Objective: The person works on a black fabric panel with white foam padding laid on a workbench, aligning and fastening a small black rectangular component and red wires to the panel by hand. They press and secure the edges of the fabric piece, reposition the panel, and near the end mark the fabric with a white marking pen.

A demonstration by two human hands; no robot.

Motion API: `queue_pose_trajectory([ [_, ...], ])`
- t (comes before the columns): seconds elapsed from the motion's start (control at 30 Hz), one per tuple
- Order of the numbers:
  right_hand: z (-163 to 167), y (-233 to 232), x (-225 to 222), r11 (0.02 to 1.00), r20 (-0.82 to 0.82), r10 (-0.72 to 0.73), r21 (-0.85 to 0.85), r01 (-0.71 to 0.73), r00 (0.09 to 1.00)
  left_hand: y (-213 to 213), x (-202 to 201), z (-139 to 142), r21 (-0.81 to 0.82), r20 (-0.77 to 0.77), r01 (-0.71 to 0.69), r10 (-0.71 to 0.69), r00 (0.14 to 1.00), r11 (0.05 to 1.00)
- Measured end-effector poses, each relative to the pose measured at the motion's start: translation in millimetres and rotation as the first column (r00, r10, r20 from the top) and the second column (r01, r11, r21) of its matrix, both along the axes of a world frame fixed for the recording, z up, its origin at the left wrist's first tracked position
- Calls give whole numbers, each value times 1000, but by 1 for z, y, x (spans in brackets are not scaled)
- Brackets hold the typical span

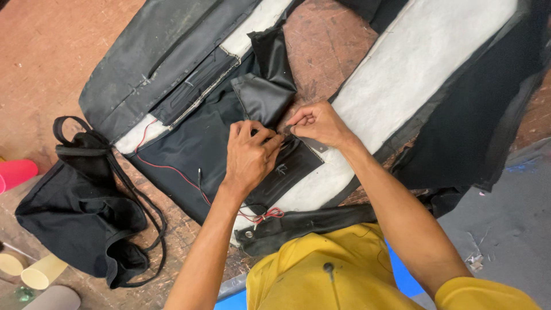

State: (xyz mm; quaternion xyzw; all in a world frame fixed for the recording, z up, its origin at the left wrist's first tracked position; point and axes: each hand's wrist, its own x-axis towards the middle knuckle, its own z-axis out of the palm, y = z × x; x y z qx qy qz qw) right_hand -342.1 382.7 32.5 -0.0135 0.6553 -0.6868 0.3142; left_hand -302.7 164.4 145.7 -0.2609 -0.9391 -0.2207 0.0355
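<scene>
Black fabric panel [189, 143] pinched by left hand [249, 155] and right hand [318, 121].

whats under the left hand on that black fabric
The left hand presses on a black fabric panel with a stitched pocket piece. Red thread runs beside it. Whatever lies directly beneath the palm is covered.

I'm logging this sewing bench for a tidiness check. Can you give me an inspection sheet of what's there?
Surface: worn brown table, scuffed.
Job's things: black garment panel with white interlining; red thread trails across it.
Clutter: black bag with straps; cardboard cones; pink object at the edge.
Grippers: left hand presses the panel; right hand is pinched shut; what it grips is too small to tell.
Cables: nothing seen.
Surroundings: grey floor.
</scene>
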Motion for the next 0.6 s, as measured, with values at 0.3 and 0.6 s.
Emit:
queue_pose_trajectory([
  [0.3, 4, -9, 2, 998, -43, 6, 67, -3, 999, -1, 3, 5, -7, 17, 24, -23, 1000, 1000],
  [0.6, 1, -5, 3, 1000, 16, 19, 8, -19, 1000, -7, 1, 2, -32, 2, 29, -29, 1000, 999],
])
